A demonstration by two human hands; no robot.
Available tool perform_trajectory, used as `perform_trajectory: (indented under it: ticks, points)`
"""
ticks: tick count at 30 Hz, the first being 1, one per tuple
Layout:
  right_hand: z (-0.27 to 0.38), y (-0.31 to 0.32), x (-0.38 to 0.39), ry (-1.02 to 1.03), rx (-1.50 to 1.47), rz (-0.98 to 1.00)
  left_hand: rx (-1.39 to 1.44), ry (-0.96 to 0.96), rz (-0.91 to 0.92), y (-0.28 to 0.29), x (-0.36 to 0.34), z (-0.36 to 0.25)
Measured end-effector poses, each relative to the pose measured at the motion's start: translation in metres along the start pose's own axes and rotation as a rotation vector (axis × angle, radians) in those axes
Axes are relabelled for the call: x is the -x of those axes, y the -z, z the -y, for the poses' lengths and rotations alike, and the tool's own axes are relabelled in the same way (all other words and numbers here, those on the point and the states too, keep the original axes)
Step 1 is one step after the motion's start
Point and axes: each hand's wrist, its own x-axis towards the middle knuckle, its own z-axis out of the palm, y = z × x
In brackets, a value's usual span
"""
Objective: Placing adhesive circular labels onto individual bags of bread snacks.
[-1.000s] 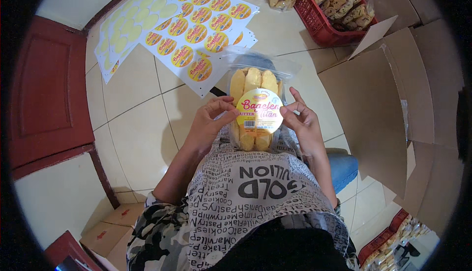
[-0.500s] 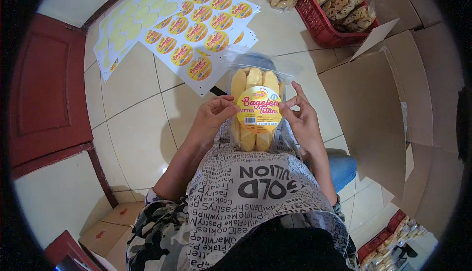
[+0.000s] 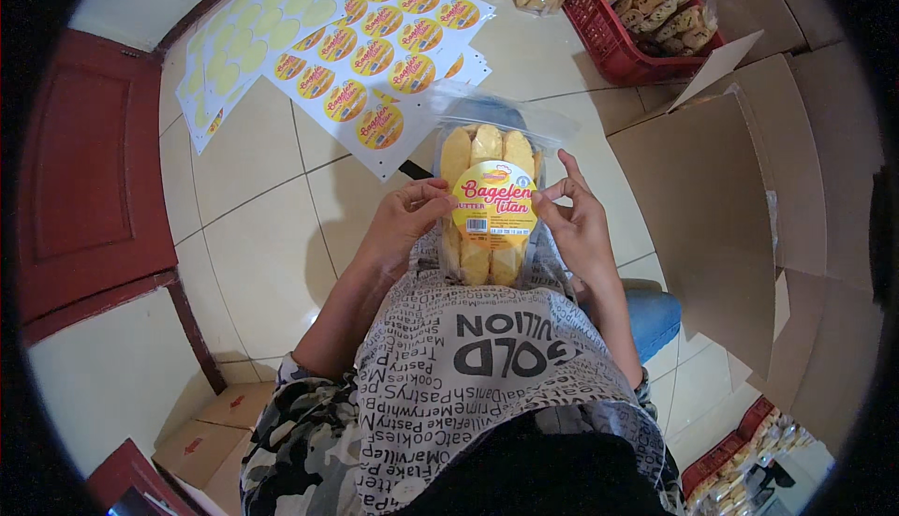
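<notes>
Between the left hand (image 3: 405,221) and right hand (image 3: 573,226), both pinching the clear plastic bag of yellow rusks (image 3: 487,202), the round yellow sticker (image 3: 494,200) risked creasing if pressed unevenly.

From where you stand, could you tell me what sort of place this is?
Probably a small home packing spot for baked snacks: sticker sheets lie on the tiled floor, a red crate holds filled bags, and both hands press a label onto a clear bag of rusks.
</notes>
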Motion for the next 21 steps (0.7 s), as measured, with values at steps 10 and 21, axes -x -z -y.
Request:
perform_trajectory:
  ticks: [10,21]
  points:
    - [-0.004,0.001,0.000,0.027,-0.020,-0.024,-0.046,0.018,-0.016,-0.004,-0.001,-0.002]
    - [-0.014,0.002,-0.003,0.069,0.000,-0.057,-0.052,0.054,-0.031,-0.007,-0.004,-0.005]
